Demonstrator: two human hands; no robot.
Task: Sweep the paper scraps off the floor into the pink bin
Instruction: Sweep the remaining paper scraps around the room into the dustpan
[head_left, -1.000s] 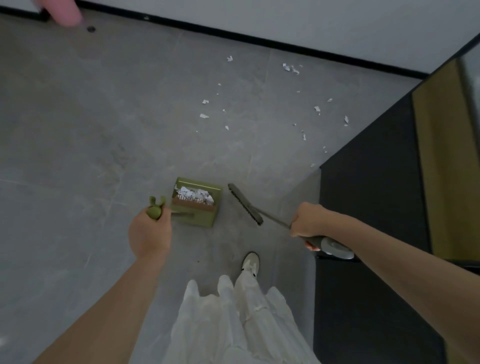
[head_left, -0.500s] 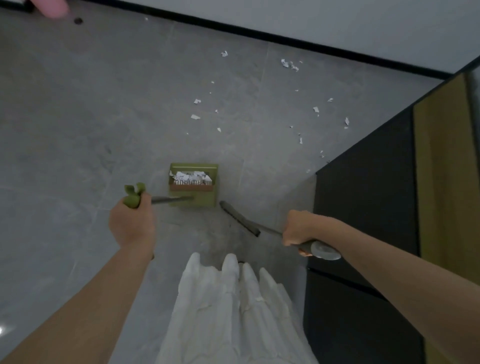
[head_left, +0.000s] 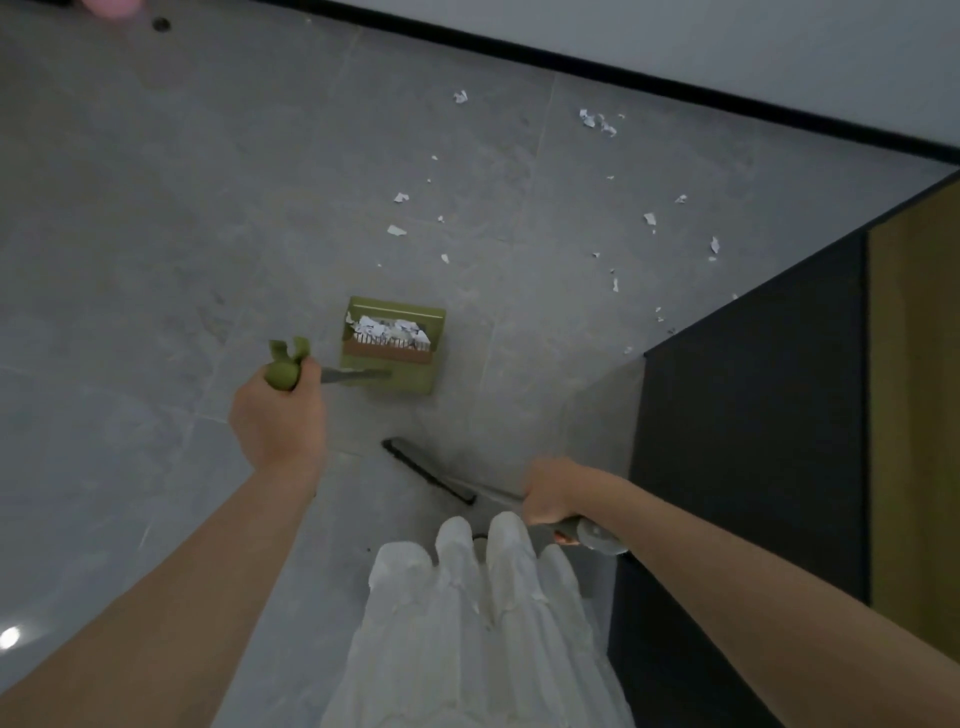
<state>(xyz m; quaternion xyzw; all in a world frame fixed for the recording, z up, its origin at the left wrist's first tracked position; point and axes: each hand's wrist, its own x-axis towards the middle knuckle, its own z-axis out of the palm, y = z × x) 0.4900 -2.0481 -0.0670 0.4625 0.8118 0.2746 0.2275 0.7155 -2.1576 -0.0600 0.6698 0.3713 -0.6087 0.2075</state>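
The left hand (head_left: 278, 415) has its fingers curled tight around the green top of a long handle, and at the other end the green dustpan (head_left: 392, 345) holds a pile of white paper. The right hand (head_left: 550, 491) grips the broom (head_left: 428, 470) by its stick, with the dark brush end low by the grey floor (head_left: 156, 234). More paper scraps (head_left: 397, 230) lie ahead near the wall, and only a pink edge of the pink bin (head_left: 111, 6) shows, far up in the top left corner.

**Dim, soft, wide-angle view**

You get flat, dim light with faint shadows. A small bright glare spot sits on the glossy grey tiled floor (head_left: 156, 218) at lower left. Edges bend; detail is soft and slightly blurred throughout.
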